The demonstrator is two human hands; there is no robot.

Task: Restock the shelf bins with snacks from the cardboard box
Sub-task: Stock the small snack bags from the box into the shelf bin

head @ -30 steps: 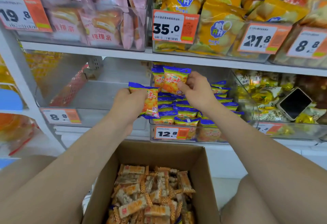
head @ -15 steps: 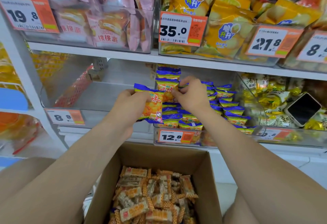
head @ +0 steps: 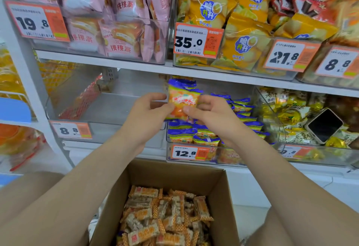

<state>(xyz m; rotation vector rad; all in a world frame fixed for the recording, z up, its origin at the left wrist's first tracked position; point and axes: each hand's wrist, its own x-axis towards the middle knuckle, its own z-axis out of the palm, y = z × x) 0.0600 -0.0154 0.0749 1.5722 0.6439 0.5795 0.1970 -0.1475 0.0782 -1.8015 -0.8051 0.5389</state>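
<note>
At the centre of the frame, level with the middle shelf, both hands grasp one snack packet [head: 181, 102]. The left hand [head: 147, 113] pinches the packet's left edge between thumb and fingers. The right hand [head: 211, 115] pinches its right edge in the same way. The packet is orange with blue ends, is blurred, and stands roughly upright. It is held above the front of the middle bin [head: 213, 160], a clear bin that carries a price tag [head: 192, 153] reading 12.8. Matching blue and orange packets [head: 206, 137] lie stacked inside this bin, below and behind the hands. Left of it on the same shelf stands a second clear bin [head: 124, 108] with a tag [head: 71, 130] reading 8.8. At the right of the frame, a third bin holds yellow and white packets, and a phone [head: 324, 125] with a dark screen lies on top of them. On the upper shelf, pink packets [head: 116, 32] fill the bin at the upper left, and yellow bags [head: 223, 22] fill the bin beside it. At the bottom centre, between the forearms, an open cardboard box [head: 171, 174] contains a loose pile of wrapped orange snack bars [head: 165, 216].
</note>
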